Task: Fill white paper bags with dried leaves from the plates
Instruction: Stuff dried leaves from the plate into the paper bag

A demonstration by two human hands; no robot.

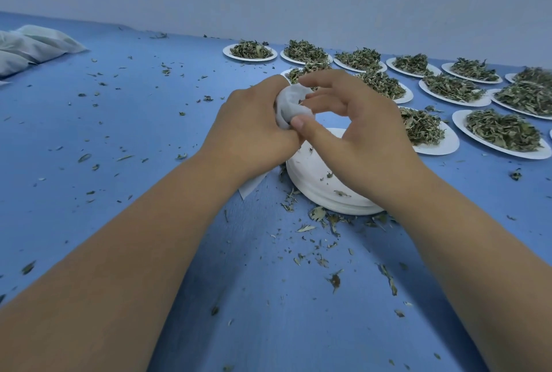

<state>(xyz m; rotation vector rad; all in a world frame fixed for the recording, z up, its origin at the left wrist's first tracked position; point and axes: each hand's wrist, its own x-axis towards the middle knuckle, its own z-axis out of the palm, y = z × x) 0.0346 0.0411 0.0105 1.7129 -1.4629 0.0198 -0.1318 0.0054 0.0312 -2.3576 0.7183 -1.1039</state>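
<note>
View from above a blue table [143,120] strewn with leaf crumbs. At the centre of the frame two bare forearms meet around a small white paper bag [288,104]. The left hand [251,129] is wrapped round the bag's body, fingers curled about it. The bag's long axis runs from its mouth, facing up and away at the centre, down toward the viewer, where one bottom corner pokes out beneath the left wrist. The right hand [364,138] is nearer the mouth: its thumb [301,125] presses the near rim and its curved fingers reach over the far side, seemingly holding the opening apart. Directly below the hands sits a stack of empty white paper plates [322,189]. The heaped dried green leaves [504,131] lie on white paper plates [458,122] in rows to the right and upper right, closest to the right hand. Filled white bags [33,45] rest at the upper left.
</note>
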